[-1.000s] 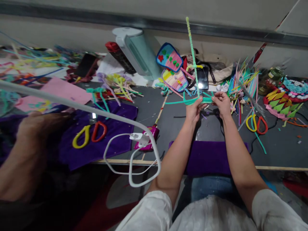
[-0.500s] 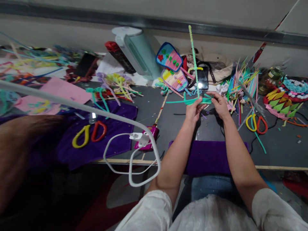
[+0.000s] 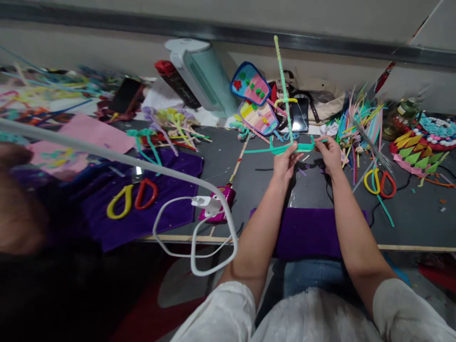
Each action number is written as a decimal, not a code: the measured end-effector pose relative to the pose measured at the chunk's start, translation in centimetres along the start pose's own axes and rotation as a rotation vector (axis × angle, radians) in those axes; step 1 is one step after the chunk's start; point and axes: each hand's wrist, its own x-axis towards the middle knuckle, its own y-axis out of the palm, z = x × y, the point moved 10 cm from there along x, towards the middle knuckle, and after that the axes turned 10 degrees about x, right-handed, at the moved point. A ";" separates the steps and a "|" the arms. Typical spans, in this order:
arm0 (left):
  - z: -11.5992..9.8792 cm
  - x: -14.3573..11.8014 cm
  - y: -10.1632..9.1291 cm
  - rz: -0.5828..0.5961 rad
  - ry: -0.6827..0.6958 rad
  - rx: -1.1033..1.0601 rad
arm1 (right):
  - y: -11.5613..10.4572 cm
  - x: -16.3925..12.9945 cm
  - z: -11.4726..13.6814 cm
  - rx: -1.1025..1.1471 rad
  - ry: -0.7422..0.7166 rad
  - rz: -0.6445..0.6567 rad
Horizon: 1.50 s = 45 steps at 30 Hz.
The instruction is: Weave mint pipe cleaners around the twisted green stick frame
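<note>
Grey wall point(image 3: 249, 14) and a dark rail point(image 3: 228, 34) backed the tabletop point(image 3: 223, 149) on my head view. Near the wall I had a pale blue jug point(image 3: 212, 85), tilted on screen, with a red-topped bottle point(image 3: 178, 85) just beside it; I could not see what either held. Far right stood a glass jar point(image 3: 399, 118), contents unclear. Behind the work, a cream bag point(image 3: 329, 97) had a phone point(image 3: 299, 118) before it.

My left hand point(image 3: 285, 161) pinched the green frame point(image 3: 304, 147) near the foot of its upright stem; my right hand point(image 3: 328, 153) pinched a strand at its right end. I held it over the tabletop, between the phone and a folded purple cloth point(image 3: 308, 232).

White cable point(image 3: 142, 162) cut across my view, partly hiding the left side, where another person's arm point(image 3: 17, 218) blurred. Scissors point(image 3: 147, 195) lay left, a bundle of stems point(image 3: 363, 121) right. I saw a light label on the jar and marks on the bottle, both too small to read.
</note>
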 end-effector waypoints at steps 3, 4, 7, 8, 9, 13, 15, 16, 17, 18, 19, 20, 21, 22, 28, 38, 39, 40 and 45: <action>-0.2 -0.2 0.3 0.012 0.012 -0.002 | -0.1 0.0 -0.8 0.050 0.077 -0.024; -0.2 -0.2 0.4 0.017 0.017 -0.002 | -0.1 0.0 -1.1 0.074 0.103 -0.028; -0.5 -0.5 0.7 0.033 0.032 -0.002 | -0.2 0.0 -1.8 0.144 0.169 -0.037; -0.6 -0.6 0.8 0.038 0.039 0.003 | -0.2 0.0 -2.1 0.156 0.190 -0.044; -0.7 -0.7 0.9 0.043 0.045 0.011 | -0.3 0.0 -2.4 0.162 0.210 -0.050; -0.9 -1.0 1.4 0.078 0.081 0.040 | -0.6 -0.1 -3.2 0.180 0.281 -0.065; -1.0 -1.1 1.6 0.096 0.104 0.048 | -0.6 -0.2 -3.5 0.212 0.312 -0.083; -1.0 -1.1 1.6 0.100 0.117 0.051 | -0.7 -0.3 -3.7 0.232 0.325 -0.100; -1.0 -1.1 1.7 0.100 0.131 0.054 | -0.8 -0.3 -3.9 0.250 0.334 -0.120; -1.1 -1.1 1.6 0.098 0.149 0.055 | -0.8 -0.4 -4.1 0.264 0.337 -0.142; -1.2 -1.1 1.6 0.094 0.166 0.055 | -0.9 -0.4 -4.3 0.272 0.336 -0.166; -1.3 -1.1 1.6 0.089 0.181 0.055 | -1.1 -0.4 -4.5 0.269 0.329 -0.200; -1.3 -1.1 1.5 0.083 0.192 0.055 | -1.4 -0.5 -4.6 0.253 0.315 -0.245; -1.4 -1.1 1.5 0.074 0.200 0.057 | -1.8 -0.5 -4.6 0.225 0.295 -0.295; -1.2 -1.1 1.2 0.039 0.208 0.074 | -2.4 -0.6 -1.6 -0.134 0.037 -0.324; -1.7 -1.8 1.6 0.040 0.280 0.162 | -1.6 -1.2 1.0 -0.455 -0.075 -0.245; -1.7 -1.8 1.7 0.039 0.282 0.169 | -1.7 -1.1 1.0 -0.461 -0.079 -0.244; -1.7 -1.8 1.7 0.038 0.280 0.172 | -1.8 -1.0 0.9 -0.467 -0.083 -0.243; -1.3 -1.3 1.3 0.036 0.227 0.143 | -1.8 -0.2 -0.9 -0.342 0.000 -0.209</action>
